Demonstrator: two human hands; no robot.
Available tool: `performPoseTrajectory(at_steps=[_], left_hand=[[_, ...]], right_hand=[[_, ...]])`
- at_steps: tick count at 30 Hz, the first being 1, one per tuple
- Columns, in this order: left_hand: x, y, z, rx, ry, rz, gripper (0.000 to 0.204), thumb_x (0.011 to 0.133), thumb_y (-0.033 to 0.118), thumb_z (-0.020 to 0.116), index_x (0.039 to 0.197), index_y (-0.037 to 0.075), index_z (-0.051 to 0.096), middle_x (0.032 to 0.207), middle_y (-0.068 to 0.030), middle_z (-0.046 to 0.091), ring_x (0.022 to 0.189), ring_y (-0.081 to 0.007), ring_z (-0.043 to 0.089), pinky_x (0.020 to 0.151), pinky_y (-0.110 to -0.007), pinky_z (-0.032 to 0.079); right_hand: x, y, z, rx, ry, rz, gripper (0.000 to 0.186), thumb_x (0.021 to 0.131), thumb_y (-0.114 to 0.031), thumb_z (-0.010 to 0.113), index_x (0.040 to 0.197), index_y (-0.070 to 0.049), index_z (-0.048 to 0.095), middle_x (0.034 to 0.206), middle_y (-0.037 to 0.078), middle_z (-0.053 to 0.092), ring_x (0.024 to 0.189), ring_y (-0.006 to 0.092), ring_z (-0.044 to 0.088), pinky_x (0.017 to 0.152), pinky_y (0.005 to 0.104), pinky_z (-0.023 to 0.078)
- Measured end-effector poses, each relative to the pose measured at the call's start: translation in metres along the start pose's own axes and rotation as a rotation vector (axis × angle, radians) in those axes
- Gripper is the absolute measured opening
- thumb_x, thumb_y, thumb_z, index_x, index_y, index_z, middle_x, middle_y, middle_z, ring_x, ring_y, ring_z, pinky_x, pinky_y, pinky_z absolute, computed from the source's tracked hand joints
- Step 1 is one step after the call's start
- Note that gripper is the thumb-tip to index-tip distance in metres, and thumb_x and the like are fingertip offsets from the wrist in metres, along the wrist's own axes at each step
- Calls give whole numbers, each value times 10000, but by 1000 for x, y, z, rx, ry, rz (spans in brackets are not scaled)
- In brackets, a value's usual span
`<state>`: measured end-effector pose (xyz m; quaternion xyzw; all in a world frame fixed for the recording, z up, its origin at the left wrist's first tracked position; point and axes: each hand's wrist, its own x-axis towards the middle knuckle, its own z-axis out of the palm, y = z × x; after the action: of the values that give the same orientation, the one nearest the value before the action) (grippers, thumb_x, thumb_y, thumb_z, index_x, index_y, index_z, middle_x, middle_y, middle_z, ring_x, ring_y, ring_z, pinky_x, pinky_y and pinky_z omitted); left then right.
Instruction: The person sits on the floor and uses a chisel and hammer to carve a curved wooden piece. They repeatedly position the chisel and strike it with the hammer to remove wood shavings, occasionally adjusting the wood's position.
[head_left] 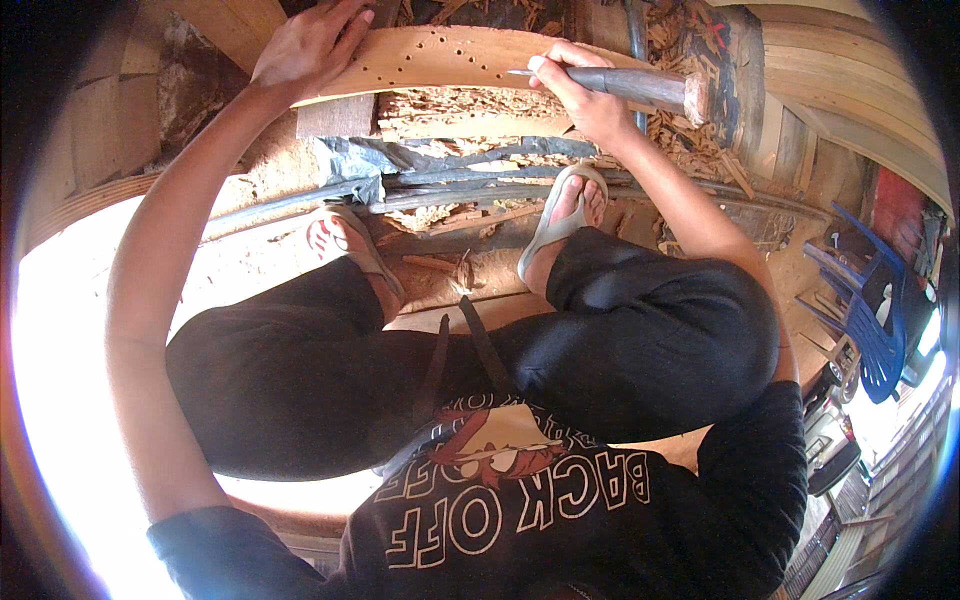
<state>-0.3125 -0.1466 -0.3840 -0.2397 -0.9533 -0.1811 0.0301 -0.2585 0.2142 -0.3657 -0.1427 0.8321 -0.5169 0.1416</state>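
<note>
We see curved board (440, 68) lying crosswise ahead of us. Our left hand (308, 48) on its left end, fingers slightly parted. Our right hand (592, 104) grips chisel (645, 88), fingers wrapped round it, tip near small holes (441, 41).

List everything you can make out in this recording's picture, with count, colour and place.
board with many dark holes: one, tan, top centre
hand tool: one, dark handle, in the right hand
wood block: one, brown, below the board's left part
wood chips: many, tan, upper right
curved planks: several, tan, upper right
chair: one, blue, far right
sandals: two, pale, on the feet
trousers: one pair, black, centre
shirt: one, black, bottom
left hand: one, on the board
right hand: one, gripping the tool
</note>
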Motion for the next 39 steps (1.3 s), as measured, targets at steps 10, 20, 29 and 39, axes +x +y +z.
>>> performPoseTrajectory(at_steps=[10, 20, 29, 39], left_hand=[[-1, -21, 19, -152, 20, 66, 350, 1071, 268, 569, 1370, 89, 598, 1146, -217, 657, 1068, -423, 666, 902, -485, 584], [77, 124, -66, -535, 85, 264, 988, 854, 720, 719, 1546, 80, 424, 1341, -216, 651, 1279, -377, 636, 1160, -568, 460], [93, 245, -33, -1106, 230, -364, 499, 834, 145, 889, 1251, 43, 635, 991, -43, 701, 935, -105, 655, 826, -281, 547], [73, 226, -24, -1179, 470, -346, 113, 904, 10, 700, 911, 68, 603, 775, 2, 624, 655, -71, 563, 613, -251, 450]], right_hand=[[14, -5, 0, -145, -23, -26, 327, 1030, -272, 633, 806, -44, 566, 599, 42, 474, 562, 143, 484, 557, 385, 403], [33, 2, 0, -117, -13, -137, 274, 900, -290, 695, 875, -20, 660, 775, 193, 677, 747, 381, 674, 692, 477, 512], [38, -7, -2, -87, 49, -318, 264, 924, -204, 712, 1080, 6, 682, 1003, 247, 723, 922, 426, 713, 828, 509, 543], [-144, 90, -94, -351, 810, 183, 336, 891, -201, 806, 1157, -39, 680, 985, 139, 727, 929, 353, 703, 850, 462, 548]])
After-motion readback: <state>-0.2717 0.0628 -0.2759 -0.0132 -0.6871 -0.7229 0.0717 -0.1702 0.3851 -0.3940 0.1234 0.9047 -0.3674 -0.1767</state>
